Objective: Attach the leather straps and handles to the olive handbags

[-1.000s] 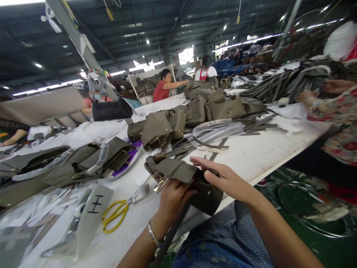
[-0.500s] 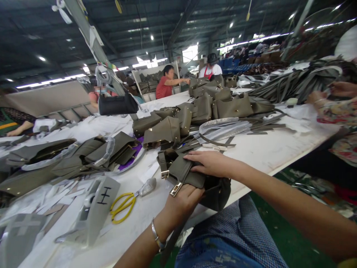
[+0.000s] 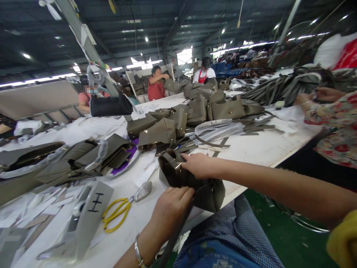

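Note:
An olive-green handbag [image 3: 178,175] with a gold clasp lies at the near edge of the white table [image 3: 259,149], partly hanging over my lap. My left hand [image 3: 171,206], a silver bangle on its wrist, grips the bag's near side. My right hand [image 3: 199,165] is closed on the bag's flap at the top, by the clasp. A dark strap [image 3: 171,242] runs down from the bag past my left wrist.
Yellow-handled scissors [image 3: 118,212] lie left of the bag, beside a grey piece marked "工" [image 3: 93,204]. Several olive bags [image 3: 195,111] and loose straps [image 3: 220,130] crowd the table's middle. A person in a floral sleeve [image 3: 326,111] works at right; others sit at the far end.
The bag's flap has been folded over and the bag turned. My right hand moved from open above it to gripping the flap. My left hand shifted along the near side.

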A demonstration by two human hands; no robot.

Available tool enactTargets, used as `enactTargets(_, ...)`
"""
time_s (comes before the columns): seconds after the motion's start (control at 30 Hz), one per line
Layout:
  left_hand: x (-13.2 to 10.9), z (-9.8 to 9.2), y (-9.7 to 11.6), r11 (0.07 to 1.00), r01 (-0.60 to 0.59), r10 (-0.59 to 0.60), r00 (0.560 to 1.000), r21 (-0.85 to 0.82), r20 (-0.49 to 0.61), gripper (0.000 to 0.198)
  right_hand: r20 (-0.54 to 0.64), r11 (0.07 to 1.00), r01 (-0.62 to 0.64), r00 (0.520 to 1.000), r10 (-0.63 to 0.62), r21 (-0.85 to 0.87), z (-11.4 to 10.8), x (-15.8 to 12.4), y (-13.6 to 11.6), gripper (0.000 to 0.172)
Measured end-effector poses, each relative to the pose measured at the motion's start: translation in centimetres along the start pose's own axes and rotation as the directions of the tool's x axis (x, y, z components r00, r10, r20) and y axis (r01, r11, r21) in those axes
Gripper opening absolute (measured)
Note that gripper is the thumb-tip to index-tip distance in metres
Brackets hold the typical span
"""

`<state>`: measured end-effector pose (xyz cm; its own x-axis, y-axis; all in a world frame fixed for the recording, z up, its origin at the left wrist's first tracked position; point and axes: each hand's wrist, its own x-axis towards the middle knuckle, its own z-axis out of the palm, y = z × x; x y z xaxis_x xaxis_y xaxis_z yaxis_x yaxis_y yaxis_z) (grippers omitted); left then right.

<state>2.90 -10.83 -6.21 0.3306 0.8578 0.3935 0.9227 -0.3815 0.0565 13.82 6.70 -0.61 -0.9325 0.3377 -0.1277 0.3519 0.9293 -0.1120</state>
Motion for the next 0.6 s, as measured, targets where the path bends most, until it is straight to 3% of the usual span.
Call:
enactTargets(0.07,0.6,-0.3,-1.0,1.0,0.017,-0.017,1.0,-0.011,0.006,0.02,-0.007,0.973,0.151,0.988,-0.152,0.176,-0.9,-1.3,0.6,0.068)
enactTargets(0.1,1.0,-0.3,-1.4,1.0,0.015,-0.015,1.0,-0.025,0.014,0.021,-0.064,0.939,0.2,0.98,-0.19,0.279,-1.1,-2.1,1.1,0.061)
enactTargets(0.17,1.9,-0.2,-2.2,0.998,-0.02,0.022,0.999,-0.055,0.031,0.021,-0.221,0.869,0.212,0.968,-0.122,0.448,-1.0,-3.9,2.8,0.045)
enactTargets(0.23,2.9,0.2,-2.7,0.995,-0.074,0.076,0.996,-0.06,0.037,0.028,-0.309,0.825,0.143,0.95,0.041,0.547,0.2,-5.6,4.8,0.04)
enactTargets(0.37,4.9,0.9,-3.3,0.988,-0.133,0.138,0.988,-0.074,0.065,0.062,-0.294,0.79,-0.11,0.89,0.349,0.603,3.9,-7.3,10.3,0.034)
enactTargets(0.5,6.5,0.1,-3.3,0.974,-0.148,0.159,0.986,-0.169,0.053,0.049,-0.298,0.778,-0.27,0.814,0.499,0.568,6.9,-5.2,16.0,0.034)
enactTargets(0.6,7.4,-0.7,-3.3,0.972,-0.097,0.101,0.995,-0.214,0.01,0.04,-0.303,0.779,-0.331,0.785,0.54,0.533,8.3,-1.8,18.5,0.034)
